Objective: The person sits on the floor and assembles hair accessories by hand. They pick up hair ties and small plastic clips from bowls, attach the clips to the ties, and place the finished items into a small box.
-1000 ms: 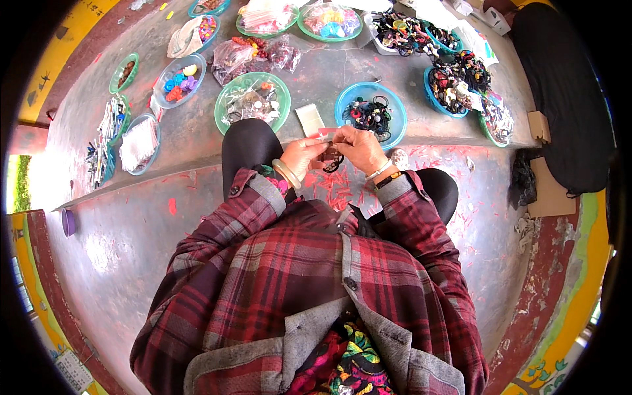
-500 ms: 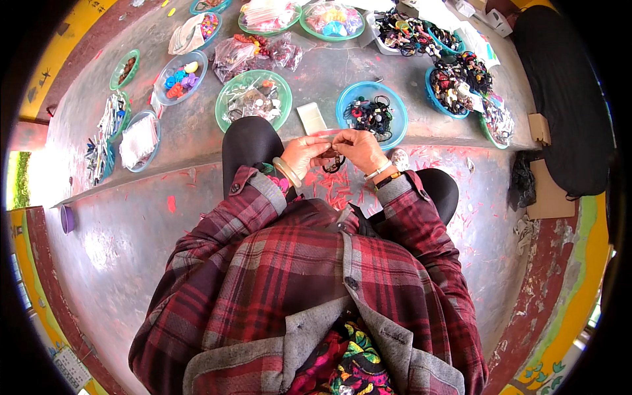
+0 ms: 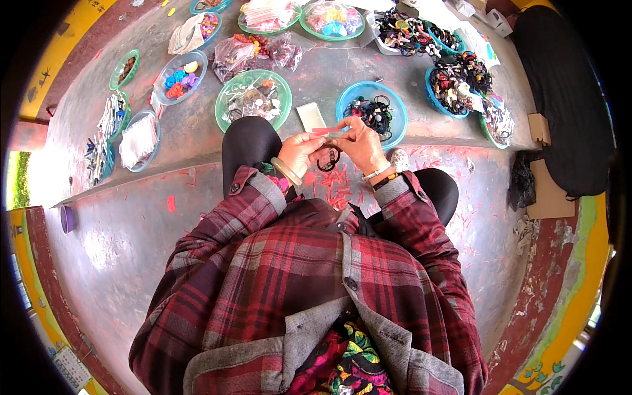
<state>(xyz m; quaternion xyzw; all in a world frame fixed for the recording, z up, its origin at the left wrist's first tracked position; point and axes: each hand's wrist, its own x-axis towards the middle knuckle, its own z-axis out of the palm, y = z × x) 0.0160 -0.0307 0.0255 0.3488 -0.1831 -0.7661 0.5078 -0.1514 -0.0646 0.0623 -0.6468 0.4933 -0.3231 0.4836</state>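
My left hand (image 3: 301,153) and my right hand (image 3: 362,145) meet in front of my knees, fingertips pinched close together. A dark elastic hair tie (image 3: 336,157) dangles as a loop under the fingers, its upper part hidden by them. Between the fingertips sticks out a small strip with a pinkish-red end (image 3: 321,130) and a paler end. My left hand grips the hair tie, and my right fingers pinch the pale end of the strip. Just beyond lies a white rectangular tray (image 3: 310,117). Past my right hand stands a blue basin (image 3: 397,105) of dark hair ties.
A green basin (image 3: 288,89) of clear packets stands beyond my left knee. Further basins of colourful pieces, a heaped blue basin (image 3: 429,89) and plastic bags (image 3: 232,58) spread over the raised ledge. Red paper scraps (image 3: 336,187) litter the floor below. A black bag (image 3: 522,181) lies at right.
The hair tie hangs more openly, a larger loop now showing below the fingers. The strip's pinkish-red end is in clearer view, and my right fingers have lifted slightly.
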